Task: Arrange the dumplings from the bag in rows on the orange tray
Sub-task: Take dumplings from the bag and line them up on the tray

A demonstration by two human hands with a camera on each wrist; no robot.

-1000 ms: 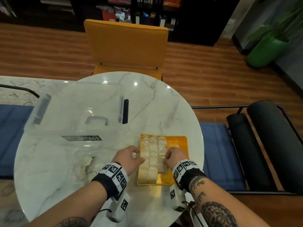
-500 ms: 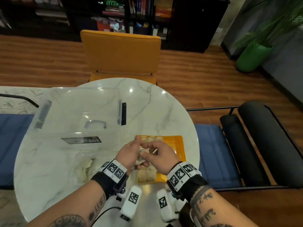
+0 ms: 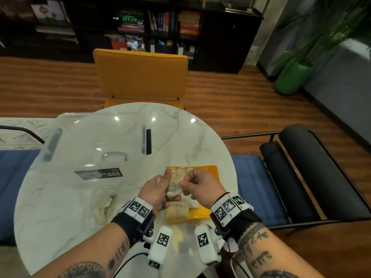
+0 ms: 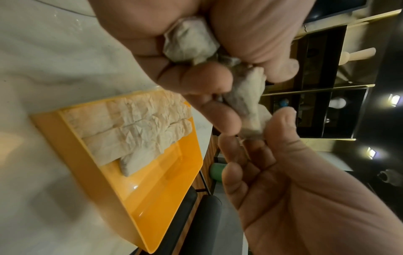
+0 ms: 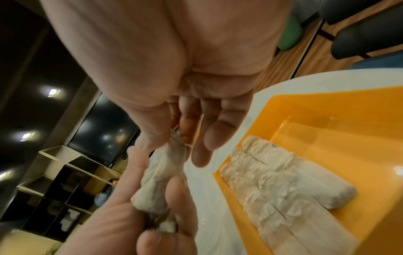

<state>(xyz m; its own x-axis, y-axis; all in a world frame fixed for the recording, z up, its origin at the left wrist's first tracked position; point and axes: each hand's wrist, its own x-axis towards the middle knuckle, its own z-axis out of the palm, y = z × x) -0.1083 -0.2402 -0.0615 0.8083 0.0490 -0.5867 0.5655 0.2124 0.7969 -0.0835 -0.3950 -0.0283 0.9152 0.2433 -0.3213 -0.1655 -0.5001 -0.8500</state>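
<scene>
Since a second ago our hands have lifted off the orange tray (image 3: 210, 171); left hand (image 3: 154, 192) cradles dumplings (image 4: 189, 44), right hand (image 3: 202, 187) pinches one (image 4: 246, 96) from it.

Tray: two packed rows, a third begun.
Bag (image 3: 100, 205): several left.
Dumplings: we judge them soft, tearable; grip the body, lightly.

Your two hands are meeting above the table, forearms angling inward. Your left hand (image 3: 155, 190) is curling its fingers (image 4: 202, 81) around what it holds, while your right hand (image 3: 202, 185) is pinching the same piece between thumb and fingertips.
</scene>
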